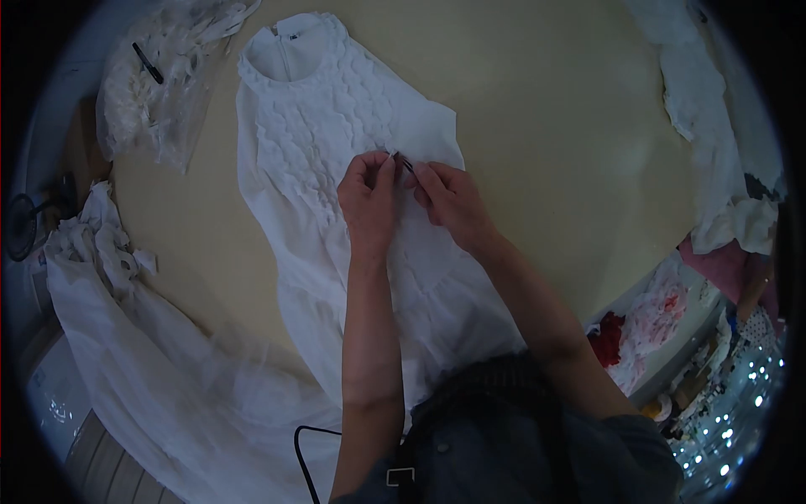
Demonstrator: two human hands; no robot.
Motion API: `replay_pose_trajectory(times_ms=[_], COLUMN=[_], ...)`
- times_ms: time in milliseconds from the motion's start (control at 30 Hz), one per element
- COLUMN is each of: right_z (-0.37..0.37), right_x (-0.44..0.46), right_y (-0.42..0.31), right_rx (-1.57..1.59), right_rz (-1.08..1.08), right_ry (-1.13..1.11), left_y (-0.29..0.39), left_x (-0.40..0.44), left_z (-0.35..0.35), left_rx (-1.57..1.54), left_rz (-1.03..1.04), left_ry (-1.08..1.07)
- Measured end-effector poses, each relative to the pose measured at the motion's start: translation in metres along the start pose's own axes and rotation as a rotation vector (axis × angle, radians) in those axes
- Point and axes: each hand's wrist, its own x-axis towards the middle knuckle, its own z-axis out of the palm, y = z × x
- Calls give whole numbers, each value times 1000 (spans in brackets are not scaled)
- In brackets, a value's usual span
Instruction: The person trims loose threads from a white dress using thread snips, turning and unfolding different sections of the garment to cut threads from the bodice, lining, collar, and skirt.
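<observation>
A white dress point(315, 118) with ruffled strips down its front lies spread on the table, its round neckline at the far end. Over the bodice's right side, my left hand point(368, 191) is closed in a pinch at the ruffle edge; the pinched bit looks like the dress's fabric, though a thread is too small to tell. Close beside it, my right hand point(449, 197) grips a small dark pointed tool point(408, 166), its tip aimed at the left fingertips. Whether the tool is snips or tweezers cannot be made out.
A clear plastic bag point(159, 92) of white scraps sits at the far left, a black pen point(148, 63) on it. More white cloth point(159, 353) drapes over the left edge of the beige table point(571, 143). White fabric point(697, 92) lies along the right edge, near red cloth point(606, 338).
</observation>
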Motion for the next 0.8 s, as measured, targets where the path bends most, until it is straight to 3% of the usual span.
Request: replay_pose_trajectory(times_ms=[567,800], right_z=[-2,-1], right_x=[22,28], right_y=[-8,-7], right_rx=[34,17], right_rz=[92,33], right_ry=[-98,-23], left_y=[-1,-15], left_x=[-1,0], left_z=[-6,-7], left_rx=[-43,-17], left_rz=[-4,136], left_ry=[-39,-76])
